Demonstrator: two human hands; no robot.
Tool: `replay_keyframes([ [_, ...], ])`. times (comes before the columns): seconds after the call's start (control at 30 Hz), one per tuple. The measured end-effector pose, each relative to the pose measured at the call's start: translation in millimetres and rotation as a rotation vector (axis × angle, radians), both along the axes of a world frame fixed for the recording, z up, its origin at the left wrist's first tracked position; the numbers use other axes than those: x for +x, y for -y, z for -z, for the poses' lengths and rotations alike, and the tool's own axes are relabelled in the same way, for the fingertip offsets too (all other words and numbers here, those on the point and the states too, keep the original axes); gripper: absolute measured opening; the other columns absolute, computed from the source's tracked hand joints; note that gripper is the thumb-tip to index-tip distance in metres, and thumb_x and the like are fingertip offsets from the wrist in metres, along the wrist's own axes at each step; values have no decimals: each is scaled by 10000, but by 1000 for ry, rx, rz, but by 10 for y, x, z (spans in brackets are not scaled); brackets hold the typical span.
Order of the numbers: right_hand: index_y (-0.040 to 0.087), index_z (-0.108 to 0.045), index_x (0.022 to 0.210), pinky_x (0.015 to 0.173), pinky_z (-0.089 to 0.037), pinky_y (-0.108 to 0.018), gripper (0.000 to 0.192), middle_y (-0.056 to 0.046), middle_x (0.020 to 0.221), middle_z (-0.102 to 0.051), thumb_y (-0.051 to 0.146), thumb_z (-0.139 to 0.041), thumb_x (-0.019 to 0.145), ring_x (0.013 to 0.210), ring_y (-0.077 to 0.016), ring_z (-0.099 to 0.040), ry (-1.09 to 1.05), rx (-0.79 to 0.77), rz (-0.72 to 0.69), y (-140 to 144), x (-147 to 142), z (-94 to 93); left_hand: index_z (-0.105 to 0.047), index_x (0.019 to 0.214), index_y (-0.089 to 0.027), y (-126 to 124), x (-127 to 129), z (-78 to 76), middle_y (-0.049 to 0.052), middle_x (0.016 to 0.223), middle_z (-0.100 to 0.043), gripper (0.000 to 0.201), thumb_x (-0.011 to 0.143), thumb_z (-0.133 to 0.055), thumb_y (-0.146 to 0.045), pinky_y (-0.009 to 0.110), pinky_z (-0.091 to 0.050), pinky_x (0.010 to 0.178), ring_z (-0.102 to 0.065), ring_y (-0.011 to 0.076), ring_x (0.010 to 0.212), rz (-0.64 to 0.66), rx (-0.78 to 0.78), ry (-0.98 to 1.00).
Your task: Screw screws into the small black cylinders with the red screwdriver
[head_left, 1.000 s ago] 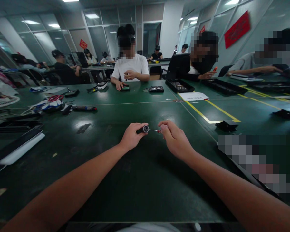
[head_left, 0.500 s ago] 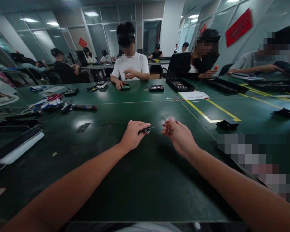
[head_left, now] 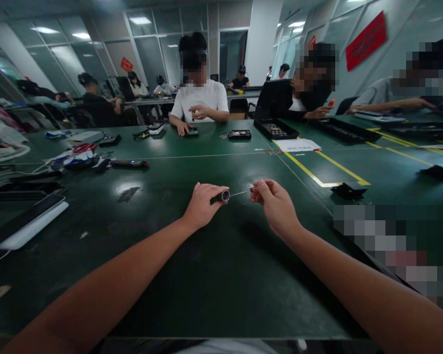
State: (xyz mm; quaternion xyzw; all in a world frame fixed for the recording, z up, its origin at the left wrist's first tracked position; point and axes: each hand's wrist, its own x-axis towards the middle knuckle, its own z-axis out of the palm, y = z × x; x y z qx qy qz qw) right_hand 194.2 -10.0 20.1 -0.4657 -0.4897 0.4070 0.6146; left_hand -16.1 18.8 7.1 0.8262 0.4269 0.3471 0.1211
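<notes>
My left hand [head_left: 203, 206] is closed, with thumb and fingers pinching a small dark cylinder [head_left: 225, 195] whose round, silver-rimmed end faces right and toward me. To its right, my right hand [head_left: 275, 204] grips a thin metal rod [head_left: 239, 192], pinched between thumb and fingertips. The rod slants slightly down to the left, and its tip meets the cylinder's round end; I cannot tell whether it goes inside. Whatever part of the rod lies within my fingers is hidden. Both hands are held above the green tabletop [head_left: 192, 305].
Left lie a black-and-white device [head_left: 33, 223], a dark pen-shaped tool [head_left: 129, 164] and red-handled pliers or scissors [head_left: 84, 147] among gloves. Black trays [head_left: 275, 130] and a small black part [head_left: 349, 191] are on the right. Across the table a person [head_left: 199, 101] handles small items.
My right hand, blurred before, is steadier, and its fingers have turned a little. The rod shows more clearly between both hands. My left hand stays almost where it was.
</notes>
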Motion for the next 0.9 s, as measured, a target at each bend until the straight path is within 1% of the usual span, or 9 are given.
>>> replay_keyframes([
  [0.1, 202, -653, 923, 736, -527, -346, 266, -18, 778, -676, 466, -622, 907, 715, -166, -645, 206, 56, -52, 36, 17, -38, -679, 1217, -292, -21, -11, 12, 29, 1206, -712, 322, 900, -695, -234, 586, -272, 1159, -596, 251, 1172, -12, -10, 2],
  [0.17, 205, -664, 976, 761, -536, -362, 256, -33, 819, -705, 448, -610, 917, 764, -185, -677, 295, 86, -99, 71, 20, -67, -685, 1206, -294, -39, -16, 18, 32, 1202, -717, 322, 892, -700, -224, 575, -301, 1141, -600, 255, 1168, -32, -15, 9],
  [0.23, 213, -663, 1011, 777, -541, -374, 238, -40, 843, -720, 426, -595, 928, 803, -200, -696, 363, 108, -116, 108, 13, -84, -686, 1204, -296, -48, -17, 15, 33, 1199, -719, 328, 885, -705, -221, 558, -330, 1120, -601, 258, 1164, -42, -13, 17],
  [0.47, 238, -638, 1034, 813, -545, -398, 200, -51, 910, -729, 399, -542, 965, 872, -221, -715, 505, 170, -44, 184, -36, -85, -689, 1191, -292, -32, -9, -17, 32, 1188, -722, 305, 898, -679, -208, 507, -373, 1070, -604, 254, 1146, -48, 2, 6],
  [0.53, 234, -637, 1026, 812, -547, -396, 191, -50, 902, -730, 390, -547, 961, 864, -219, -715, 504, 164, -57, 176, -36, -86, -689, 1191, -285, -38, -14, -11, 34, 1182, -722, 307, 895, -683, -204, 487, -391, 1050, -605, 251, 1141, -53, 13, 5],
  [0.6, 227, -638, 1008, 796, -554, -392, 196, -50, 881, -727, 394, -549, 956, 842, -216, -713, 452, 128, -77, 153, -30, -81, -691, 1184, -276, -50, -18, 1, 35, 1177, -721, 310, 884, -698, -199, 468, -408, 1028, -609, 249, 1130, -57, 22, 11],
  [0.73, 214, -638, 999, 798, -556, -394, 218, -56, 890, -723, 411, -562, 943, 846, -210, -705, 364, 84, -72, 99, -16, -59, -691, 1175, -263, -70, -21, 22, 38, 1167, -723, 326, 862, -726, -182, 447, -426, 1006, -619, 245, 1103, -62, 30, 24],
  [0.9, 199, -636, 970, 736, -553, -365, 231, -55, 841, -720, 418, -580, 923, 785, -193, -685, 287, 40, -60, 74, -18, -56, -686, 1181, -253, -69, -19, 28, 41, 1156, -720, 359, 837, -763, -191, 440, -436, 995, -617, 245, 1084, -92, 7, 36],
])
